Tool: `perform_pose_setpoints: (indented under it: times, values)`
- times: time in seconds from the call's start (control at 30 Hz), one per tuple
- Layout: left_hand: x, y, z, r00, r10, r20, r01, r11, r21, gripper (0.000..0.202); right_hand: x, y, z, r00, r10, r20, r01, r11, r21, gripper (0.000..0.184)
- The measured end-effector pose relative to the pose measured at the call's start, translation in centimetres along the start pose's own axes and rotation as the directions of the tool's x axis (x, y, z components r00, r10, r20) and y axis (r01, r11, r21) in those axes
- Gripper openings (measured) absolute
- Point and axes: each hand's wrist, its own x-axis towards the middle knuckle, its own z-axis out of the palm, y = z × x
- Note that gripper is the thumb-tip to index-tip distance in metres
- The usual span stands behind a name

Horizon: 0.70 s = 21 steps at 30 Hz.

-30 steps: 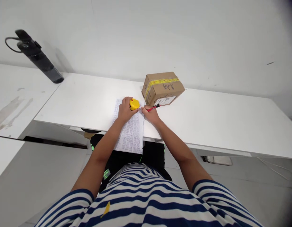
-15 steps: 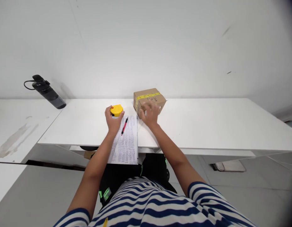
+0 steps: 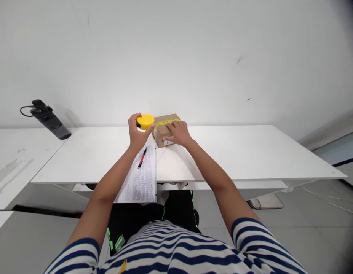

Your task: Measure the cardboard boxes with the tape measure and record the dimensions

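My left hand (image 3: pixel 136 135) is closed round a yellow tape measure (image 3: pixel 145 121), lifted next to the left end of a small cardboard box (image 3: pixel 164 129). A yellow strip runs from the tape measure along the box top. My right hand (image 3: pixel 178 133) rests on the box with its fingers curled over the near side. A red pen (image 3: pixel 142 158) lies on a sheet of paper (image 3: pixel 142 177) covered in print, just below my left hand.
The white table (image 3: pixel 236 152) stands against a white wall. A dark water bottle (image 3: pixel 49 120) stands at the far left on a neighbouring table (image 3: pixel 10 160). The sheet of paper hangs over the table's near edge.
The right hand let go of the red pen, which now lies on the paper, and moved onto the box. The left hand lifted the tape measure up beside the box.
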Motion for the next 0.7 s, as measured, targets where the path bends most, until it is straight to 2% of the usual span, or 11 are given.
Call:
perform_pose_setpoints:
  times: [0.1,0.17,0.23,0.37,0.47,0.53,0.6,0.67,0.7]
  values:
    - [-0.1,-0.6,1.0,1.000,-0.027,0.016,0.027,1.000,0.008,0.065,2.6,0.2,-0.1,0.995,-0.024,0.101,0.024,1.000,0.004,0.082]
    - [-0.8,-1.2,0.8,0.998,-0.042,0.047,0.041,0.999,0.026,0.065,3.6,0.3,-0.4,0.990,-0.035,0.136,0.029,0.999,0.046,0.080]
    - [-1.6,-1.8,0.1,0.996,-0.061,0.066,0.058,0.997,0.051,0.065,3.4,-0.1,-0.9,0.988,-0.030,0.152,0.019,0.997,0.074,0.078]
    - [-2.1,-2.7,-1.6,0.988,-0.150,0.025,0.149,0.988,0.041,0.062,-0.4,-2.1,-2.0,0.985,-0.014,0.174,0.009,1.000,0.029,0.080]
    - [-1.6,-2.7,-1.5,0.970,-0.244,0.005,0.243,0.969,-0.049,0.058,-4.4,-4.1,-3.1,0.985,0.014,0.169,-0.017,1.000,0.017,0.080]
    - [-1.5,-1.9,-0.6,0.964,-0.266,0.016,0.266,0.958,-0.106,0.059,-6.3,-5.1,-4.2,0.988,0.024,0.156,-0.039,0.995,0.095,0.085]
    - [-1.6,-0.2,0.7,0.969,-0.240,0.060,0.246,0.960,-0.136,0.062,-6.9,-5.6,-5.7,0.996,0.025,0.082,-0.041,0.979,0.198,0.094]
    - [-2.0,2.2,1.8,0.961,-0.211,0.181,0.241,0.956,-0.168,0.060,-6.6,-5.5,-7.0,0.998,0.018,-0.059,-0.002,0.967,0.255,0.097]
    - [-2.1,3.5,2.2,0.940,-0.209,0.269,0.267,0.943,-0.200,0.056,-6.3,-5.3,-7.6,0.991,0.006,-0.134,0.030,0.962,0.270,0.093]
